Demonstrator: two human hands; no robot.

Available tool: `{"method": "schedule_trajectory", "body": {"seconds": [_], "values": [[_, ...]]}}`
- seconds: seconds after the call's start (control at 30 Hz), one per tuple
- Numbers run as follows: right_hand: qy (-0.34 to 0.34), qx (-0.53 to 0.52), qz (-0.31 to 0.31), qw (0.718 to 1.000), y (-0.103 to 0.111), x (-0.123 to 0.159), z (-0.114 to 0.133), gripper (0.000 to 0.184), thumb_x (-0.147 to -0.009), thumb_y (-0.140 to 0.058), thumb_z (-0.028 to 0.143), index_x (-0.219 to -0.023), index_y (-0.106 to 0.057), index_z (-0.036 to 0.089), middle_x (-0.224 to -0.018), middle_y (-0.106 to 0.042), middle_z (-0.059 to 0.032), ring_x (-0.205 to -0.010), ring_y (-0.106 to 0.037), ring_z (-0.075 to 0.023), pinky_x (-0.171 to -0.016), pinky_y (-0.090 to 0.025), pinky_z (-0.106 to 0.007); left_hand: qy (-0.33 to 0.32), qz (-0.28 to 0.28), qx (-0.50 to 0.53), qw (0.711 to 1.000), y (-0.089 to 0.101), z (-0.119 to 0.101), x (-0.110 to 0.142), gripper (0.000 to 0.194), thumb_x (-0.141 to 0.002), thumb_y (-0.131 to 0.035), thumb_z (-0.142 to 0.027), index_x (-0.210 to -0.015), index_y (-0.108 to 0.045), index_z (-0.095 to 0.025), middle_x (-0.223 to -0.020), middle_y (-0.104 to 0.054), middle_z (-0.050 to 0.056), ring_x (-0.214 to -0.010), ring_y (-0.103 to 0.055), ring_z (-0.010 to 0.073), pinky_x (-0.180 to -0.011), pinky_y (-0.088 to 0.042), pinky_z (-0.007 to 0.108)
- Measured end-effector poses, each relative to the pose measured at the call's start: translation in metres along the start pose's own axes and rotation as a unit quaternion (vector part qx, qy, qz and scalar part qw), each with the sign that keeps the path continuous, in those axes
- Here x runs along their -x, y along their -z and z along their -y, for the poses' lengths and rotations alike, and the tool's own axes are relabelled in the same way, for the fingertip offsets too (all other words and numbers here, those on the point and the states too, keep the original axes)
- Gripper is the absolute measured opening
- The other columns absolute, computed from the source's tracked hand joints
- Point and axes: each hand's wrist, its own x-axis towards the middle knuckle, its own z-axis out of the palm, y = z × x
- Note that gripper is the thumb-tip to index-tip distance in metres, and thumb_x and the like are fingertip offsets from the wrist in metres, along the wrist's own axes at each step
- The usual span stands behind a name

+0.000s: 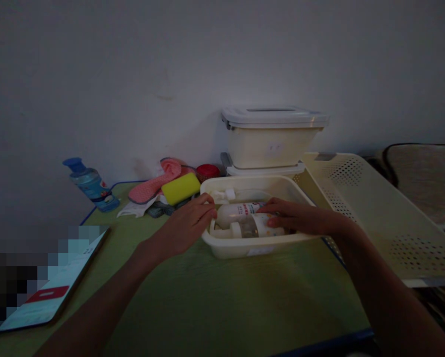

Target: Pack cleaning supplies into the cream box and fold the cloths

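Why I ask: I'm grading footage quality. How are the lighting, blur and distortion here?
Head view: dim overall; soft shadow on the wall beside the lidded box; faint sheen on the table; print on the bottles looks soft; the screen is brightest, with coarse blocks across its left side; the edges look stretched, probably by a wide lens.

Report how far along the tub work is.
Looks done: bottles lie on their sides in the tub. In hand: the left hand is at the tub's rim, the right hand on the bottles. Possibly left: covering the open tub; the blue bottle stands outside.
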Motion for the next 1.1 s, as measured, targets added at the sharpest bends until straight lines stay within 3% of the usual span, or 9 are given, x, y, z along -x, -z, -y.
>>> {"method": "schedule_trajectory", "body": {"seconds": [0.4,0.57,0.7,0.9,1.03,1.1], "values": [[-0.011,0.014,-0.048,0.999,-0.003,-0.001,0.002,0.047,-0.084,-0.041,0.045,-0.113,-0.058,0.013,-0.111,-0.057,-0.0123,-0.097,-0.055,-0.0211,-0.083,-0.043,-0.032,0.001,0.001,-0.006,1.0,-0.001,0.001,-0.001,0.035,-0.091,-0.021,-0.031,-0.078,-0.051,-0.017,-0.1,-0.051,0.006,-0.093,-0.051,0.018,-0.088,-0.038,0.035],[-0.011,0.061,-0.106,0.992,-0.006,-0.005,0.003,0.04,-0.086,-0.041,0.042,-0.107,-0.062,0.015,-0.109,-0.062,-0.0112,-0.096,-0.057,-0.0227,-0.084,-0.043,-0.034,0.002,-0.012,0.001,1.0,-0.001,-0.001,-0.001,0.037,-0.09,-0.022,-0.03,-0.076,-0.054,-0.017,-0.099,-0.053,0.006,-0.093,-0.051,0.0185,-0.087,-0.04,0.035],[-0.028,0.117,-0.15,0.981,-0.009,-0.007,0.005,0.034,-0.086,-0.043,0.037,-0.094,-0.068,0.015,-0.095,-0.067,-0.0112,-0.085,-0.06,-0.0222,-0.077,-0.044,-0.033,-0.002,-0.019,0.003,1.0,-0.002,0.0,-0.001,0.037,-0.089,-0.023,-0.028,-0.08,-0.057,-0.016,-0.1,-0.054,0.007,-0.095,-0.052,0.0194,-0.088,-0.04,0.035],[-0.043,0.189,-0.258,0.946,-0.012,-0.003,0.012,0.025,-0.084,-0.048,0.029,-0.083,-0.068,0.013,-0.083,-0.065,-0.01,-0.075,-0.059,-0.018,-0.068,-0.044,-0.027,-0.028,-0.036,0.014,0.999,-0.004,0.007,-0.004,0.04,-0.089,-0.024,-0.03,-0.088,-0.061,-0.015,-0.101,-0.057,0.009,-0.096,-0.055,0.0199,-0.088,-0.041,0.035],[-0.055,0.215,-0.329,0.918,-0.013,0.001,0.012,0.02,-0.081,-0.049,0.02,-0.073,-0.066,0.015,-0.076,-0.064,-0.0067,-0.061,-0.056,-0.0133,-0.057,-0.04,-0.023,-0.038,-0.096,-0.003,0.995,0.0,0.008,-0.005,0.033,-0.085,-0.04,-0.035,-0.106,-0.057,-0.016,-0.111,-0.058,0.009,-0.1,-0.055,0.0205,-0.089,-0.042,0.035],[-0.049,0.215,-0.347,0.912,-0.011,0.004,0.01,0.018,-0.078,-0.049,0.017,-0.07,-0.066,0.016,-0.074,-0.064,-0.0052,-0.058,-0.055,-0.0123,-0.056,-0.04,-0.023,-0.021,-0.126,-0.046,0.991,0.005,0.007,-0.006,0.041,-0.078,-0.052,-0.038,-0.112,-0.054,-0.017,-0.117,-0.056,0.01,-0.104,-0.054,0.0238,-0.09,-0.041,0.038]]}}
